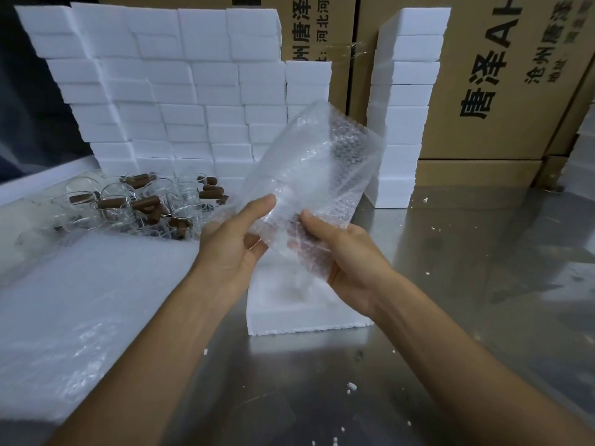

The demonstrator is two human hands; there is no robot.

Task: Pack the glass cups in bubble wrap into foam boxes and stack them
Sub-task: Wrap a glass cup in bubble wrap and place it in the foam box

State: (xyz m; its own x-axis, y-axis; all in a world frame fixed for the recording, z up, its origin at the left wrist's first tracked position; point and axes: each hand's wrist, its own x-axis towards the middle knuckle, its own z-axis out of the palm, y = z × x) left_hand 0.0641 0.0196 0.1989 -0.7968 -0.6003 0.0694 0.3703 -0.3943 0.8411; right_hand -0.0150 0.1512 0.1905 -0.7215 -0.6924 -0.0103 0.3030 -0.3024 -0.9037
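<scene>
Both the left hand (233, 244) and right hand (349, 262) grip a crinkly bubble-wrap bundle (317, 175), perhaps around a glass, above a white foam box (289, 317); cartons (502, 75) read "唐泽".

Single head-worn wide-angle view, looking forward and down from close above the shiny steel table (450, 284). Faces the stacked white foam-block wall (167, 91) and brown printed cardboard cartons (502, 75) behind it.

Black print, turned on its side, is carried by the right cardboard carton (502, 75) at one o'clock: "唐泽" followed by "AH", with "沧州唐泽" and "地址" in smaller characters beside it. On the middle cardboard carton (317, 27) at twelve o'clock, "唐泽" and "河北河" are read.
</scene>
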